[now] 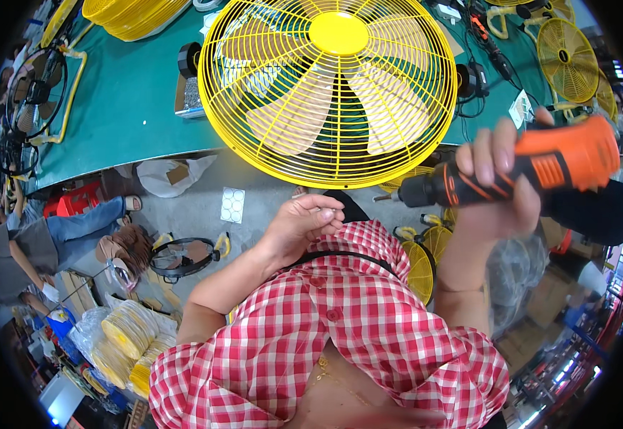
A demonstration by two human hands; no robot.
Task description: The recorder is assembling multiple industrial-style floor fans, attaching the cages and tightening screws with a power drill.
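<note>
The yellow fan (336,89) is at the near edge of the green bench (132,118), its caged front and pale blades facing the person; its near rim reaches past the bench edge in this view, and whether it lies flat or leans is hard to tell. The right hand (498,161), to the right of the fan's near rim, is wrapped around an orange and black power driver (565,157), somewhat blurred, with the dark chuck (417,191) pointing leftward, just below the fan's lower right rim in view. The left hand (310,218) is on the person's side of the fan, below its near rim, with the fingers curled in and the thumb close against them; whether something small is pinched there cannot be told. Just left of the fan, an open box (191,96) holds small metal pieces. Farther left of it stands a dark ring guard on a yellow tube frame (40,93), and beyond the fan to the upper left is a stack of yellow guards (132,18). Right of the fan lie black cables (493,53), and past them is another yellow fan (567,61). Below the fan to the left, a white sheet with round shapes (233,205) lies on the floor (204,179)
</note>
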